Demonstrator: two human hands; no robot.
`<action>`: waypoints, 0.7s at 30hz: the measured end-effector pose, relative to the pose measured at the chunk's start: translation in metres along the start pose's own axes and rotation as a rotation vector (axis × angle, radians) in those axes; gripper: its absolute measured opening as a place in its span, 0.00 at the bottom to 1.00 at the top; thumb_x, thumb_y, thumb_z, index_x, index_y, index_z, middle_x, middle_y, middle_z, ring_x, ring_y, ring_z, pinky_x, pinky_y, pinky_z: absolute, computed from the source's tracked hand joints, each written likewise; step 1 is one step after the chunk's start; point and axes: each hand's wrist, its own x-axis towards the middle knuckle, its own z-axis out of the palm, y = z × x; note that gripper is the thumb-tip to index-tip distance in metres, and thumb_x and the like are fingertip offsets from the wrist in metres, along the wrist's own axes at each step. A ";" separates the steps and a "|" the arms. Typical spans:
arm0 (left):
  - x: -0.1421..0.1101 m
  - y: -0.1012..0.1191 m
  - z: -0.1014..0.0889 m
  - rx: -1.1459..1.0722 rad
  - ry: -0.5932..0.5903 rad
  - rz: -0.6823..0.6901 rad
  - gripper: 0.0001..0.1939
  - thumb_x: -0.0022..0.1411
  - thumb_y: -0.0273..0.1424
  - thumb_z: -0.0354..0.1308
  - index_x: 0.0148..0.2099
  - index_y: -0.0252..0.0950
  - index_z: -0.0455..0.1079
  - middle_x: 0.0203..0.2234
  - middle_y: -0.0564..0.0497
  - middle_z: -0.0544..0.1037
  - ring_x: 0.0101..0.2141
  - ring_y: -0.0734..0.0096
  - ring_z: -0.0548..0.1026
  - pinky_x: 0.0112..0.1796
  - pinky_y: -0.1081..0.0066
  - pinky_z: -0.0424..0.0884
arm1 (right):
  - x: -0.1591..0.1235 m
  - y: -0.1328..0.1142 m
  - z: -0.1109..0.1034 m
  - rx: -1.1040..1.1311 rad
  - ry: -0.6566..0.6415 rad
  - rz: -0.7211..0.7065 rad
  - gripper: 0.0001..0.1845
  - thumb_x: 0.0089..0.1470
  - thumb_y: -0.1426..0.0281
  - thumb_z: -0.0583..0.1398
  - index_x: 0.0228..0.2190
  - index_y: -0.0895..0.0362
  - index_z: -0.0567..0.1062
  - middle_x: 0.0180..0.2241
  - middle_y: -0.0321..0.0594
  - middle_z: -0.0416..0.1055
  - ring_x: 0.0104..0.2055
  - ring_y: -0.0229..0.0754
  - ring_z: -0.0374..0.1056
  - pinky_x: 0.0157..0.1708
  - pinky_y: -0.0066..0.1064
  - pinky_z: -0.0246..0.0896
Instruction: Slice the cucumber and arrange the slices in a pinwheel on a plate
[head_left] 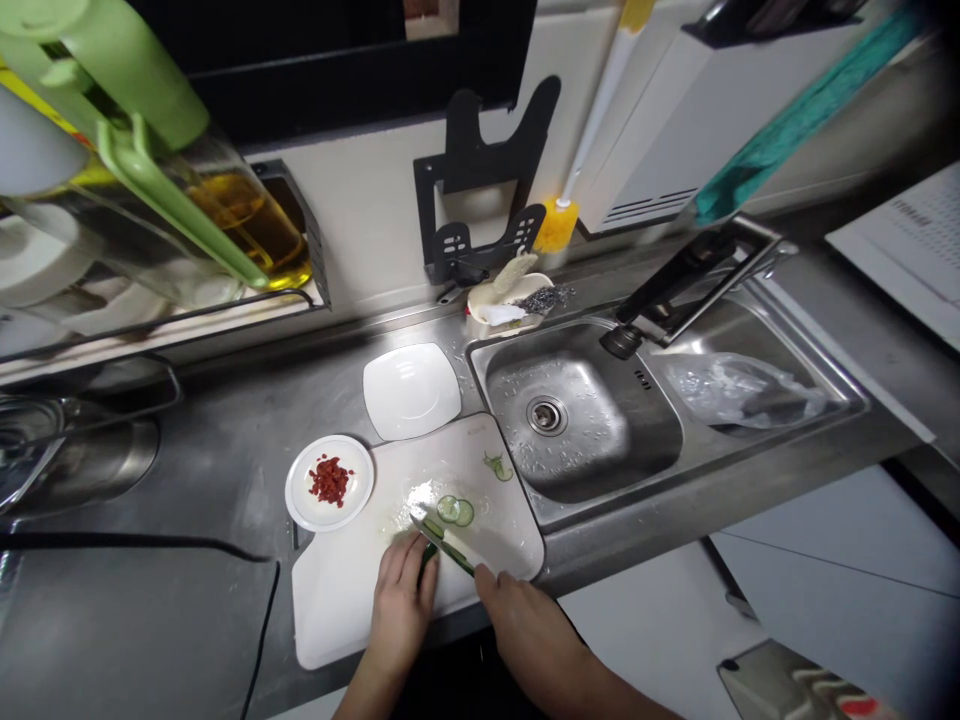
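Observation:
My left hand [403,590] is closed around a dark green cucumber [428,556] on the white cutting board [337,590]. In my right hand [519,612] is a kitchen knife [441,543], its blade pointing up and left, right beside the cucumber. Green pieces show along the blade. Just beyond the knife lie thin cucumber slices [456,511], flat and overlapping on the wet board. Some green peelings [497,466] rest near the board's far right corner. My fingers hide much of the cucumber and the knife's handle.
A white plate [367,470] with chopped red bits [331,481] stands left of the board. Behind it sits a square white dish [412,390]. To the right is a steel sink [585,410] with a black faucet [652,300] and a plastic bag [739,390]. An oil bottle [240,230] stands upper left.

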 end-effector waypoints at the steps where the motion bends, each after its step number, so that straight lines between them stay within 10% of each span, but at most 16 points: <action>1: 0.000 0.000 0.000 0.001 0.000 0.000 0.13 0.62 0.29 0.52 0.49 0.35 0.67 0.43 0.44 0.75 0.45 0.63 0.72 0.48 0.60 0.70 | 0.001 0.000 0.000 0.000 -0.001 -0.005 0.24 0.54 0.85 0.45 0.48 0.58 0.67 0.35 0.45 0.74 0.36 0.43 0.73 0.33 0.26 0.63; 21: 0.001 0.000 0.000 -0.017 0.000 -0.013 0.13 0.62 0.30 0.52 0.49 0.35 0.67 0.43 0.44 0.75 0.46 0.62 0.72 0.48 0.59 0.70 | 0.013 -0.006 0.009 -0.014 0.057 -0.015 0.20 0.54 0.84 0.47 0.45 0.58 0.67 0.33 0.44 0.74 0.33 0.42 0.72 0.30 0.26 0.63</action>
